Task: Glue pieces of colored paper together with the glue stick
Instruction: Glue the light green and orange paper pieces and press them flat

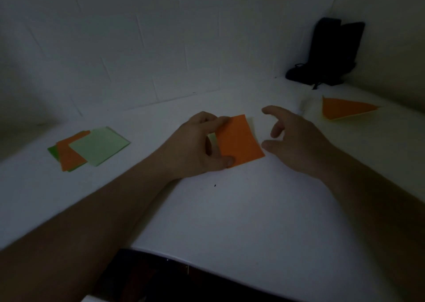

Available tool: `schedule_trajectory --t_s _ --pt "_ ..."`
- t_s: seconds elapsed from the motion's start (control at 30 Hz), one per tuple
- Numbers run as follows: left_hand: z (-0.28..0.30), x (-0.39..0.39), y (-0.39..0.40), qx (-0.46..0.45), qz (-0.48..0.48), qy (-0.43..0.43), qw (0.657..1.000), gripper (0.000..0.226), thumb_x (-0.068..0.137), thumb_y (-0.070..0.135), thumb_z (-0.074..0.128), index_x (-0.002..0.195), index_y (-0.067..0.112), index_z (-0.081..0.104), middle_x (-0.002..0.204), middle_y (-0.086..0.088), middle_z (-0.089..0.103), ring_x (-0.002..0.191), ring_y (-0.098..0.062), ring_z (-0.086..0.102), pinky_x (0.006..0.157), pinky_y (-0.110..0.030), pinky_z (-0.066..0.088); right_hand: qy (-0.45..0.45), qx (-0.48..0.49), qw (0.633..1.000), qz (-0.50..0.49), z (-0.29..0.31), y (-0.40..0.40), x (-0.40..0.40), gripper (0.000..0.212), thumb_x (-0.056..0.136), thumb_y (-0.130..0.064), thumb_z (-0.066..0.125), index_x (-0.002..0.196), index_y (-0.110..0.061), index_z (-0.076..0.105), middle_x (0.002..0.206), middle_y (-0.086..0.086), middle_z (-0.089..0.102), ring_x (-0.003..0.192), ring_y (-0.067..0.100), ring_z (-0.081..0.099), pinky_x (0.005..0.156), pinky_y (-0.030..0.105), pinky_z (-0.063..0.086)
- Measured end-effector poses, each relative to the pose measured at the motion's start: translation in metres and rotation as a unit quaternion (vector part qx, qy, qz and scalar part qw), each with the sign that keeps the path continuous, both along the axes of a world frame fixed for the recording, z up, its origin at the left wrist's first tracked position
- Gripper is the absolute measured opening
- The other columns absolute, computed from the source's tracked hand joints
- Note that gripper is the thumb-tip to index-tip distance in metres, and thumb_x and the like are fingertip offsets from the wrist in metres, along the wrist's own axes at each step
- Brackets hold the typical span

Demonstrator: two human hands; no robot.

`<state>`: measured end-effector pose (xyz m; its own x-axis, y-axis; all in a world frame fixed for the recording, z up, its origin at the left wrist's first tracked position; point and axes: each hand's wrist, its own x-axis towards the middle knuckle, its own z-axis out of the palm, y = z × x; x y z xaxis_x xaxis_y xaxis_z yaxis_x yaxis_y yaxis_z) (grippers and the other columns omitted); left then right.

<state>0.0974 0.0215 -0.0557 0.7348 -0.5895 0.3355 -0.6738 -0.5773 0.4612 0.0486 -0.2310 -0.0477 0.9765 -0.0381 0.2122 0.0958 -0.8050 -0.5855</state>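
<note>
My left hand pinches the orange sheet at mid-table; my right hand hovers just beside it, fingers loosely spread, holding nothing. A paper stack lies far left, a folded orange piece far right.

My left hand and right hand are bare, no rings, no watch, no gloves. Both forearms are uncovered as far as they show, with no sleeve in sight. At six o'clock, a dark garment covers my lap.
</note>
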Motion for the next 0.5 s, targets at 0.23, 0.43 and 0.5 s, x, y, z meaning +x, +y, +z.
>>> schedule_trajectory --t_s 0.23,0.43,0.5 --pt "-0.001 0.000 -0.001 -0.004 -0.002 -0.006 1.000 0.092 0.073 0.047 0.089 0.152 0.027 0.046 0.126 0.007 0.049 0.079 0.001 0.061 0.072 -0.006 0.044 -0.041 0.057 0.996 0.060 -0.007 0.033 -0.002 0.044 0.084 -0.010 0.070 0.116 -0.037 0.057 0.079 -0.005 0.056 0.067 0.009 0.055 0.062 0.026 0.048" --pt "-0.005 0.002 -0.001 -0.007 -0.006 -0.009 1.000 0.093 0.071 0.055 0.085 0.152 0.026 0.047 0.124 0.007 0.049 0.078 -0.004 0.062 0.072 -0.008 0.046 -0.043 0.004 0.995 0.087 -0.014 0.041 -0.002 0.029 0.085 -0.010 0.069 0.094 -0.029 0.049 0.075 -0.010 0.052 0.068 0.004 0.052 0.063 0.026 0.042" --pt "-0.003 0.002 0.000 -0.009 0.007 -0.001 1.000 0.085 0.077 0.047 0.085 0.151 0.026 0.048 0.125 0.007 0.050 0.081 -0.002 0.062 0.074 -0.005 0.044 -0.043 -0.012 0.994 0.095 -0.015 0.041 -0.003 0.025 0.088 -0.017 0.071 0.092 -0.027 0.049 0.075 -0.012 0.052 0.067 0.000 0.051 0.063 0.022 0.038"
